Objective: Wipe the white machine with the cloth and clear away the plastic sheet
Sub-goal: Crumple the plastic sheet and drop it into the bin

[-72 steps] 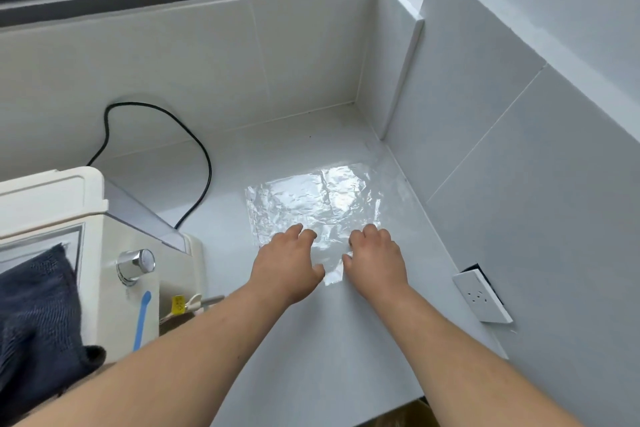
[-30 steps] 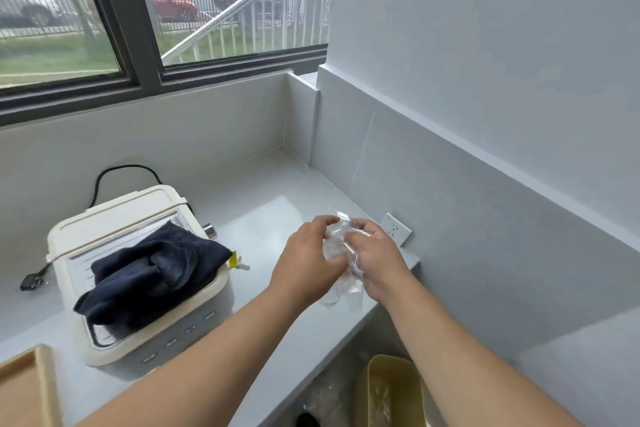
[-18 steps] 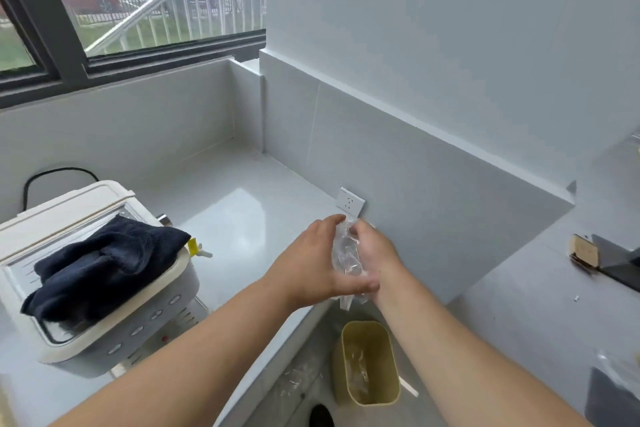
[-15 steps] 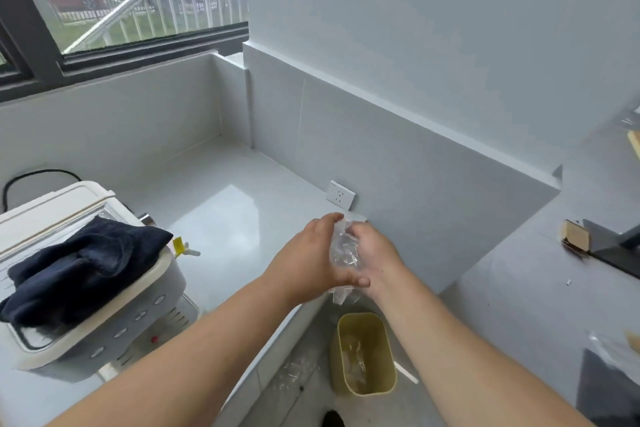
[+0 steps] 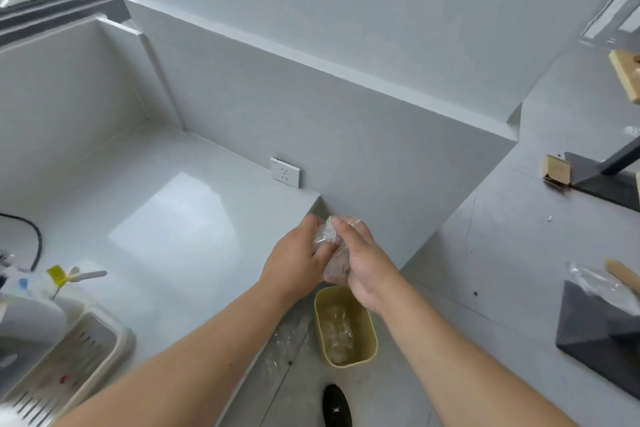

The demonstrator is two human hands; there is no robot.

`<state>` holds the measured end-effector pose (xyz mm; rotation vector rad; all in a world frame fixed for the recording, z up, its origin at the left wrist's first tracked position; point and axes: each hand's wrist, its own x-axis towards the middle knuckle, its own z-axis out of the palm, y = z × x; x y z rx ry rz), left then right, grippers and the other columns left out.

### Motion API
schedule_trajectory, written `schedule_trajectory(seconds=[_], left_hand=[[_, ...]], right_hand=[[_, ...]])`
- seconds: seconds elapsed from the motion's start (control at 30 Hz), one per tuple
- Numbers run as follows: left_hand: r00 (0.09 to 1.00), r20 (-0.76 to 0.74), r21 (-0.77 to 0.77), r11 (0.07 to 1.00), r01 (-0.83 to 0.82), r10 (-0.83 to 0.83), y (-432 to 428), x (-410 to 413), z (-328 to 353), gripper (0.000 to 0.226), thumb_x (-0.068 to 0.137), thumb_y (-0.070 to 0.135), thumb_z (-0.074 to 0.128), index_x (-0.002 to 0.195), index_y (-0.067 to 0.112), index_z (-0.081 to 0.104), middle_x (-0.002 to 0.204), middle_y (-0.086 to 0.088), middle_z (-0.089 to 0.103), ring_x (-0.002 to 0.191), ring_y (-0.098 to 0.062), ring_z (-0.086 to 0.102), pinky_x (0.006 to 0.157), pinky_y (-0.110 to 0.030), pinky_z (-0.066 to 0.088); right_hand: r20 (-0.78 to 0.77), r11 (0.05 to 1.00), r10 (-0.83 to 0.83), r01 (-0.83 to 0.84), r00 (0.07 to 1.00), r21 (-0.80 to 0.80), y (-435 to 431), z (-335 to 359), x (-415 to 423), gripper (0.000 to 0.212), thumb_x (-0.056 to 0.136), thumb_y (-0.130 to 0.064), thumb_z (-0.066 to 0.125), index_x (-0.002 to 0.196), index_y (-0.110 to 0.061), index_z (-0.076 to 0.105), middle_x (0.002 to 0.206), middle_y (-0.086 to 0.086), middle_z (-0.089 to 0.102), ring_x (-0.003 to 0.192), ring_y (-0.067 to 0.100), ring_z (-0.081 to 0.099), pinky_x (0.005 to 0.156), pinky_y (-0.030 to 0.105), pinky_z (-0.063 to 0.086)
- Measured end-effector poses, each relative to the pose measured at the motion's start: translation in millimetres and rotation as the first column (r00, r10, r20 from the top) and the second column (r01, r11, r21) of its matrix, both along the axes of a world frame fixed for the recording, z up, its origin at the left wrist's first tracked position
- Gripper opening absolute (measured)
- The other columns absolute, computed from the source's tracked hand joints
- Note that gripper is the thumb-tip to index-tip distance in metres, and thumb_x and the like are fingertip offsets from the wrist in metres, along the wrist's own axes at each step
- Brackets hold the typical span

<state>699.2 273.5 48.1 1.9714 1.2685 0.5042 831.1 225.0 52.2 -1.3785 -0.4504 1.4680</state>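
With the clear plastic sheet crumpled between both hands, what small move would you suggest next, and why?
Probably let go: both hands, left hand and right hand, hold the crumpled clear plastic sheet just above the open yellow bin on the floor.

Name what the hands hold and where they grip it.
Both the left hand and the right hand clutch the crumpled plastic sheet, bunched between their fingers.

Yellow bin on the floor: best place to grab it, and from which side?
Grip the yellow bin by a long rim edge, coming from above: it stands upright and open-topped, with clear plastic scraps inside. Its right side looks freest; the counter flanks its left. Both hands are busy with the plastic sheet.
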Motion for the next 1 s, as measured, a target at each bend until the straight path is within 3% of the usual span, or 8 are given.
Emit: schedule_trajectory(seconds=[0.13, 0.23, 0.3, 0.4, 0.47, 0.57, 0.7, 1.0], left_hand=[[1.0, 0.009, -0.001, 1.0, -0.006, 0.006, 3, 22, -22, 0.025, 0.097, 0.048, 0.056, 0.09, 0.029, 0.042, 0.073, 0.004, 0.057, 0.065, -0.014, 0.056, 0.054, -0.037, 0.041], [1.0, -0.014, 0.028, 1.0, -0.005, 0.005, 7, 29, -40, 0.027, 0.096, 0.051, 0.058, 0.089, 0.033, 0.039, 0.08, 0.012, 0.054, 0.074, -0.011, 0.052, 0.058, -0.028, 0.034], [0.996, -0.09, 0.105, 0.994, 0.027, -0.017, 12, 29, -53, 0.024, 0.094, 0.049, 0.062, 0.098, 0.03, 0.049, 0.095, 0.01, 0.056, 0.094, -0.015, 0.051, 0.07, -0.025, 0.034], [0.955, -0.283, 0.096, 0.988, 0.125, -0.093, 27, 24, -72, 0.045, 0.086, 0.058, 0.06, 0.118, 0.026, 0.059, 0.119, 0.004, 0.058, 0.115, -0.021, 0.052, 0.087, -0.031, 0.042], [0.911, -0.397, 0.109, 0.981, 0.163, -0.107, 38, 14, -84, 0.064, 0.081, 0.073, 0.053, 0.129, 0.03, 0.057, 0.132, 0.006, 0.057, 0.125, -0.021, 0.051, 0.1, -0.037, 0.045], [0.838, -0.54, 0.117, 0.979, 0.167, -0.078, 55, -6, -107, 0.088, 0.077, 0.087, 0.046, 0.146, 0.033, 0.049, 0.16, 0.001, 0.043, 0.149, -0.026, 0.035, 0.122, -0.047, 0.03], [0.783, -0.621, 0.146, 0.974, 0.173, -0.046, 75, -32, -143, 0.087, 0.084, 0.077, 0.051, 0.157, 0.034, 0.033, 0.174, -0.004, 0.018, 0.16, -0.033, 0.015, 0.128, -0.058, 0.014], [0.792, -0.61, 0.246, 0.949, 0.196, -0.005, 87, -49, -199, 0.09, 0.086, 0.072, 0.051, 0.162, 0.031, 0.026, 0.174, -0.005, 0.018, 0.161, -0.032, 0.011, 0.126, -0.063, 0.012]], right_hand=[[-0.139, 0.996, -0.059, 0.048, 0.989, -0.078, 12, -26, 21, 0.066, 0.086, -0.048, 0.08, 0.142, -0.04, 0.046, 0.131, 0.006, 0.069, 0.108, 0.029, 0.076, 0.085, 0.056, 0.063], [-0.284, 0.997, -0.019, -0.002, 0.959, -0.076, 20, -40, 29, 0.05, 0.094, -0.037, 0.075, 0.139, -0.032, 0.052, 0.116, 0.01, 0.076, 0.091, 0.029, 0.078, 0.061, 0.043, 0.061], [-0.2, 0.996, -0.005, -0.012, 0.98, -0.083, 27, -53, 31, 0.038, 0.097, -0.027, 0.072, 0.133, -0.029, 0.058, 0.116, 0.011, 0.075, 0.087, 0.027, 0.076, 0.058, 0.038, 0.059], [0.09, 0.993, 0.047, -0.037, 0.995, -0.111, 37, -74, 34, 0.029, 0.096, -0.019, 0.074, 0.121, -0.031, 0.064, 0.109, 0.006, 0.075, 0.078, 0.016, 0.073, 0.058, 0.037, 0.061], [0.355, 0.985, 0.134, -0.087, 0.925, -0.147, 43, -90, 38, 0.026, 0.093, -0.02, 0.073, 0.109, -0.038, 0.063, 0.1, -0.002, 0.073, 0.072, 0.011, 0.07, 0.06, 0.032, 0.061], [0.577, 0.975, 0.198, -0.095, 0.792, -0.203, 51, -116, 46, 0.022, 0.089, -0.021, 0.07, 0.095, -0.039, 0.06, 0.091, -0.014, 0.068, 0.068, 0.004, 0.066, 0.051, 0.014, 0.05], [0.658, 0.942, 0.307, -0.119, 0.687, -0.315, 59, -153, 46, 0.02, 0.08, -0.03, 0.068, 0.091, -0.04, 0.055, 0.085, -0.01, 0.066, 0.072, 0.012, 0.065, 0.065, 0.034, 0.057], [0.68, 0.919, 0.355, -0.106, 0.642, -0.379, 63, -241, 36, 0.035, 0.06, -0.054, 0.055, 0.09, -0.04, 0.043, 0.096, -0.008, 0.058, 0.075, 0.01, 0.057, 0.054, 0.027, 0.037]])
